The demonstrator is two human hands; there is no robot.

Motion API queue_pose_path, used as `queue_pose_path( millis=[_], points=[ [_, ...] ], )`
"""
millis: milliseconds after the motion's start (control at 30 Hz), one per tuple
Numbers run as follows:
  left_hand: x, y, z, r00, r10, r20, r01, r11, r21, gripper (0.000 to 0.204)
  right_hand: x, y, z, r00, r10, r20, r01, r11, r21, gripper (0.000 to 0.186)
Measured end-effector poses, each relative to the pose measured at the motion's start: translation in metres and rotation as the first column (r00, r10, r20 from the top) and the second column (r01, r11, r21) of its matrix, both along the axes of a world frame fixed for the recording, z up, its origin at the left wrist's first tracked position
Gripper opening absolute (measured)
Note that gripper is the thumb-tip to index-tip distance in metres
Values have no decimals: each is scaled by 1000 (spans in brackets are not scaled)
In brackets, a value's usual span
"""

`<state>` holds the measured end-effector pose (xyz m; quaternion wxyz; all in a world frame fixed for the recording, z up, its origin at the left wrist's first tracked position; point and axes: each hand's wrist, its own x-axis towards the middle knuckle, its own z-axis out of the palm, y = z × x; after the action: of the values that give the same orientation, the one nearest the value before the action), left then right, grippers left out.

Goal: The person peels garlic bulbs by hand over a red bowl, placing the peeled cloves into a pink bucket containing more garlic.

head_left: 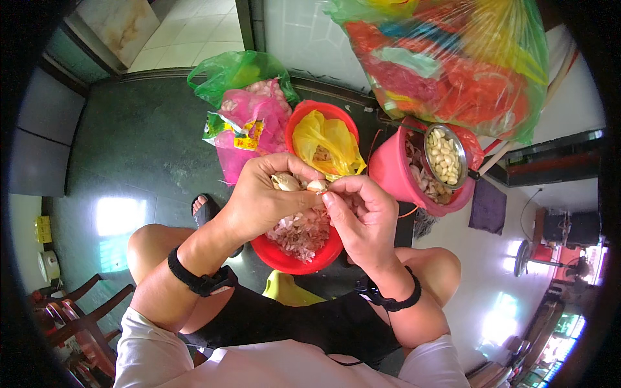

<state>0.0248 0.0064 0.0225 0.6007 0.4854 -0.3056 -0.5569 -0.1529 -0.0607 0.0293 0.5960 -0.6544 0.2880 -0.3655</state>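
My left hand (265,197) is closed around unpeeled garlic (284,182), which shows between its fingers and palm. At its thumb and fingertips, a pale garlic clove (317,186) is pinched. My right hand (365,220) meets it there, with thumb and forefinger pressed together at the clove's edge. Its other fingers are curled and partly hidden. Both hands are above a red basin (278,262) that holds a heap of loose papery garlic skins (301,236). The hands cover the basin's far part.
Beyond the basin stands a red bucket (299,116) lined with a yellow plastic bag (323,132). A pink net sack of garlic (255,116) lies left of it. At right, a metal strainer of peeled cloves (445,155) rests on a pink bucket (390,165). A large stuffed plastic bag (453,71) is behind.
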Motion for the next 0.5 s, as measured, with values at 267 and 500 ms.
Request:
queue_pose_path(
  millis=[267,500],
  points=[
    [-4,-2,-12,779,208,592,-73,967,-244,14,-2,-2,3,994,20,-109,-3,989,148,6],
    [-10,0,-1,606,237,759,2,954,-300,19,-2,-4,-10,981,-49,-188,64,995,76,6]
  ],
)
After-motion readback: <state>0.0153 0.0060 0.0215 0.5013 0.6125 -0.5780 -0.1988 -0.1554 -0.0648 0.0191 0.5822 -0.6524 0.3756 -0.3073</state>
